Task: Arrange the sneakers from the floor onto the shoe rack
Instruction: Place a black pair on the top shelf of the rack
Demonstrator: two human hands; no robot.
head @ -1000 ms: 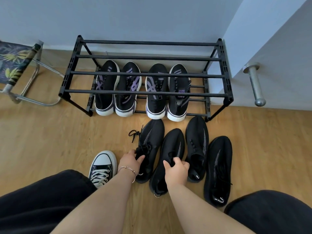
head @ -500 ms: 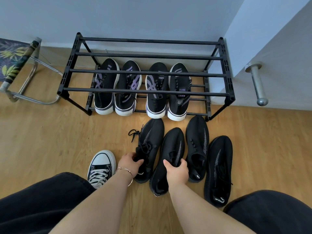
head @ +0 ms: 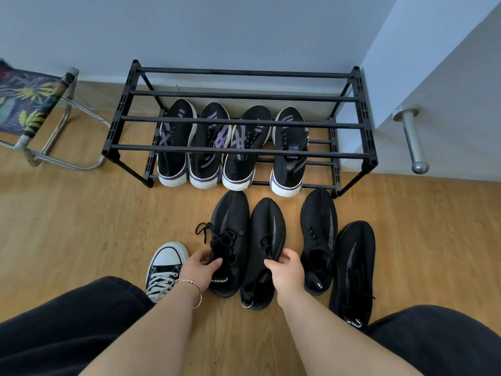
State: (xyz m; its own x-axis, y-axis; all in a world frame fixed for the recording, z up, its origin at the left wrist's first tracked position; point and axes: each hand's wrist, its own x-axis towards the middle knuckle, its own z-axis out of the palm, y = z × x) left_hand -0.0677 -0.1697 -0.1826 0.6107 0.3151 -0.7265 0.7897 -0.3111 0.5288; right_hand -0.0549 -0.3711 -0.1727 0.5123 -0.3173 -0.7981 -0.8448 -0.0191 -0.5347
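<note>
In the lower middle of the frame the left hand (head: 202, 270) curls around the collar of the leftmost black sneaker (head: 229, 240), thumb on one side and fingers on the other, while the right hand (head: 287, 270) pinches the collar of the second black sneaker (head: 264, 253) just beside it. Both hands look closed on their shoes, though whether either shoe has left the wooden floor (head: 81, 226) I cannot tell. Two more black sneakers (head: 339, 256) lie to the right, near the rack's right leg.

The shoe rack (head: 244, 150) stands against the wall in the upper middle; its lower shelf already carries four black-and-purple sneakers (head: 233, 147), and the upper bars are bare.

The step in hand appears to be gripping this pair for the lift. Next, I judge, both shoes must rise together and go forward onto the top bars (soft knit uppers may sag, so a firm hold at the heel helps), soles landing across two bars.
</note>
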